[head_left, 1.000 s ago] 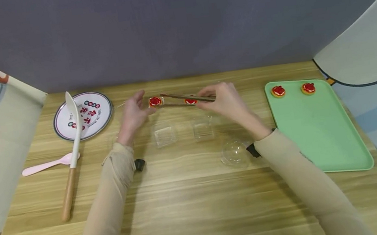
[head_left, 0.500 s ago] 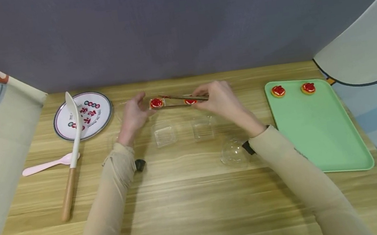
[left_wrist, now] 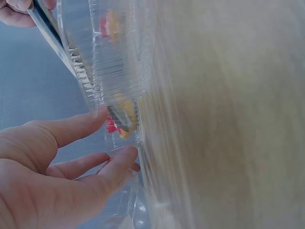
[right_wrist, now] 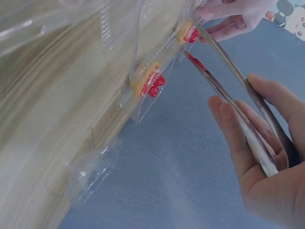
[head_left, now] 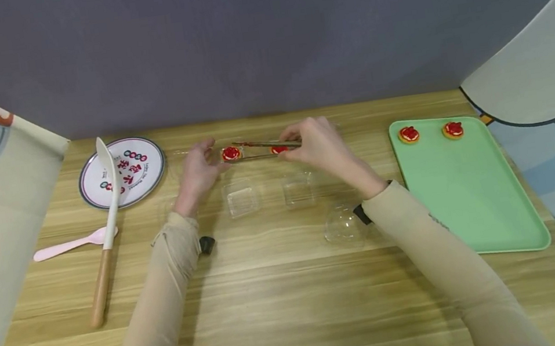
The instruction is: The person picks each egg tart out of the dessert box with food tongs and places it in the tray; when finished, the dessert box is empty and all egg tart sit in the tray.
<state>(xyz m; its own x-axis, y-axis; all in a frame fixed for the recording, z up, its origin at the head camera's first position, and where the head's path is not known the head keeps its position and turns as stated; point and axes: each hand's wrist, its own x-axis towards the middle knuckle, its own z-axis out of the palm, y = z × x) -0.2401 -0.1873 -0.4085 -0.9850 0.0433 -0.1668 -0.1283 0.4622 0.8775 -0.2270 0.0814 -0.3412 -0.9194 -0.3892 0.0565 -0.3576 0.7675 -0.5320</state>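
Small tarts with red tops and yellow bases sit in clear plastic boxes at the back middle of the table. My left hand (head_left: 198,170) is at the left tart's box, a finger and the thumb on its sides; the left tart (head_left: 231,153) is inside it. In my right hand (head_left: 320,143) I hold metal tongs (right_wrist: 238,102). Red stuff marks one tong tip, and the tips stand apart close to the left tart. Whether they touch it I cannot tell. Beneath the tongs lies the right tart (right_wrist: 148,81), in clear plastic, partly hidden in the head view.
Nearer me stand two clear plastic boxes (head_left: 242,199) and a clear dome (head_left: 341,225). A green tray (head_left: 475,194) with two more tarts (head_left: 409,134) is at the right. On the left are a printed plate (head_left: 148,181), a long spoon (head_left: 104,283) across it, and a pink spoon (head_left: 63,248).
My right hand has shifted left with the tongs, bringing their tips over the left tart's box. The left hand and its box have barely moved.
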